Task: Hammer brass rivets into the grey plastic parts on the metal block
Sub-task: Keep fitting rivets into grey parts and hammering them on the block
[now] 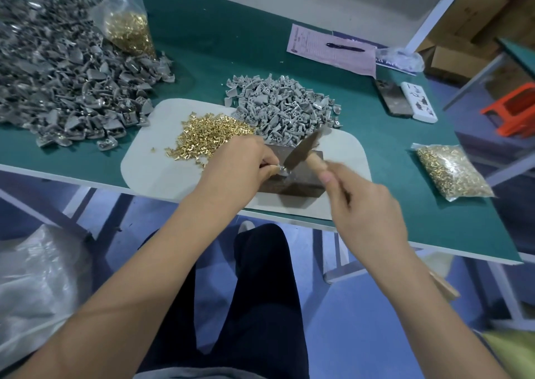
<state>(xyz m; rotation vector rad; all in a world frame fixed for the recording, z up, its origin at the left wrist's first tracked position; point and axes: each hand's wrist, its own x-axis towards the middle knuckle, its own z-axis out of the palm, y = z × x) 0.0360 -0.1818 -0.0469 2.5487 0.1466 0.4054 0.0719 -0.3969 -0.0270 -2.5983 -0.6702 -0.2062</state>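
Left fingers: we see the left hand [237, 161], just left of the frame's centre, with its fingertips pinched together on a small grey part [280, 169] that sits on the metal block.
Right fingers: the right hand [359, 202], right of centre, is curled round the wooden handle of the hammer [304, 152]; we see it blurred.
Hammer: its metal head slants up to the right, its lower end just at the pinched part; through the blur we cannot tell whether it touches.
Metal block: the dark block [301, 173] stands at centre frame on a pale mat [144, 146], partly hidden by both hands.
Loose rivets: a heap of brass rivets [208, 135] lies on the mat, touching the back of the left hand.
Unworked parts: a pile of light grey parts [280, 106] sits just above the block, spilling onto the mat.
Other pile: in the upper left of the frame we see a far larger spread of darker grey parts [58, 74].
Rivet bags: one clear bag of rivets [127, 28] stands at the upper left by that spread; another bag [451, 170] lies flat at the right edge of the green table [220, 45].
Far corner: upper right we see a pink sheet of paper [333, 51] with a pen [344, 47] on it, and two phones [405, 97] side by side nearby.
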